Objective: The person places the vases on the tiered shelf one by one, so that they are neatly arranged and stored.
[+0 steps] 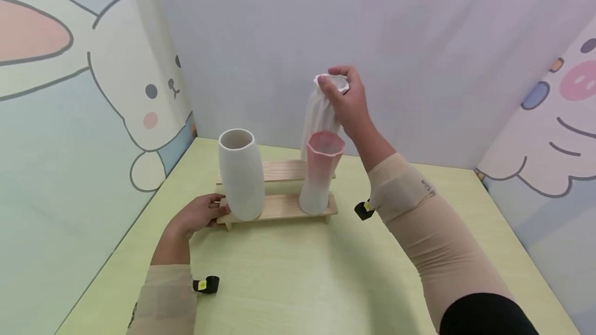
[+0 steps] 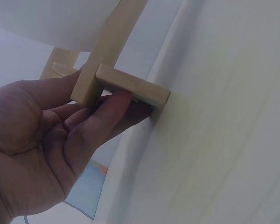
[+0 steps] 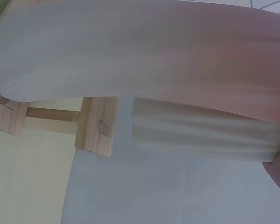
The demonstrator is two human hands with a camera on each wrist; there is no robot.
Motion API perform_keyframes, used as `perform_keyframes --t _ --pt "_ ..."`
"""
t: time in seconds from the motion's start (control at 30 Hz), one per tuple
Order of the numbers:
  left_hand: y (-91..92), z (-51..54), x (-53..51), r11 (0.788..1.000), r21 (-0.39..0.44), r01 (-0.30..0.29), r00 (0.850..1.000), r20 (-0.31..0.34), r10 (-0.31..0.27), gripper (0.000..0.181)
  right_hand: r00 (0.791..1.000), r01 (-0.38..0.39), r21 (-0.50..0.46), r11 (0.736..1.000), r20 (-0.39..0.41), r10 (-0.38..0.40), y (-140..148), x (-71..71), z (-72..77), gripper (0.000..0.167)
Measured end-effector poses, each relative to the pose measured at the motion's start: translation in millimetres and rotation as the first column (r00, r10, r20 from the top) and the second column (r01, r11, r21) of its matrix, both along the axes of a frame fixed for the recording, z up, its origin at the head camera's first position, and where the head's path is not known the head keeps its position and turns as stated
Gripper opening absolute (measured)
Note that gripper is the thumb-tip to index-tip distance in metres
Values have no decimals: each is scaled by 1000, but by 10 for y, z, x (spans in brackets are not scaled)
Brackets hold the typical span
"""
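Observation:
With thumb above and fingers beneath, my left hand pinches the left end of a two-tier wooden stand; the left wrist view shows the fingers against the stand's leg. My right hand grips a white ribbed vase by its rim. In the right wrist view the ribbed vase's base is a small gap away from the upper tier. On the lower tier stand a smooth white vase at the left and a pink-and-white vase at the right, which partly hides the ribbed one.
The stand rests on a pale yellow-green table. A grey-lilac curtain hangs right behind the table. Cartoon-printed panels flank both sides. Small black devices with yellow labels sit at both wrists.

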State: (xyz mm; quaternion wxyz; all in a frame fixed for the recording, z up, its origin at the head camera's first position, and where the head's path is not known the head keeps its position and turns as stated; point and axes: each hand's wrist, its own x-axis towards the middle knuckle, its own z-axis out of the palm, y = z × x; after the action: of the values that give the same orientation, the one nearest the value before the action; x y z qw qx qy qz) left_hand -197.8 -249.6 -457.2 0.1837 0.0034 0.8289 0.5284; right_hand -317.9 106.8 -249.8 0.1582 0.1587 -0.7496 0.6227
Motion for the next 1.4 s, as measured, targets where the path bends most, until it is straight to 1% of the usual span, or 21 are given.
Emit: perform_keyframes --t 0.23,0.47,0.57,0.6,0.7,0.8,0.93,1.2,1.4 --pt "-7 15 12 1000 17 9 1000 0 -9 63 999 -32 26 999 44 31 -7 -31 -107 56" --pt "-17 24 13 1000 16 25 1000 -4 -25 65 996 -44 58 997 86 39 -32 4 -154 59" --pt "-21 25 14 999 23 23 1000 -2 -23 65 996 -46 76 996 78 40 -36 25 -168 58" --pt "-24 23 16 999 23 33 999 -7 -33 66 997 -47 81 996 72 41 -35 29 -173 57" --pt "-22 17 19 999 36 28 1000 -1 -28 65 997 -52 94 994 59 46 -29 42 -180 57" --pt "-27 14 20 999 24 38 999 -10 -38 65 997 -60 103 993 57 54 -18 51 -186 56" --pt "-33 19 8 999 8 36 999 -12 -36 66 995 -82 107 991 59 76 0 72 -196 56" --pt "-51 40 20 999 5 38 999 4 -38 64 990 -126 74 989 68 121 9 97 -237 55" --pt "-57 48 25 999 -8 35 999 3 -35 64 986 -151 63 987 80 146 0 105 -224 54"
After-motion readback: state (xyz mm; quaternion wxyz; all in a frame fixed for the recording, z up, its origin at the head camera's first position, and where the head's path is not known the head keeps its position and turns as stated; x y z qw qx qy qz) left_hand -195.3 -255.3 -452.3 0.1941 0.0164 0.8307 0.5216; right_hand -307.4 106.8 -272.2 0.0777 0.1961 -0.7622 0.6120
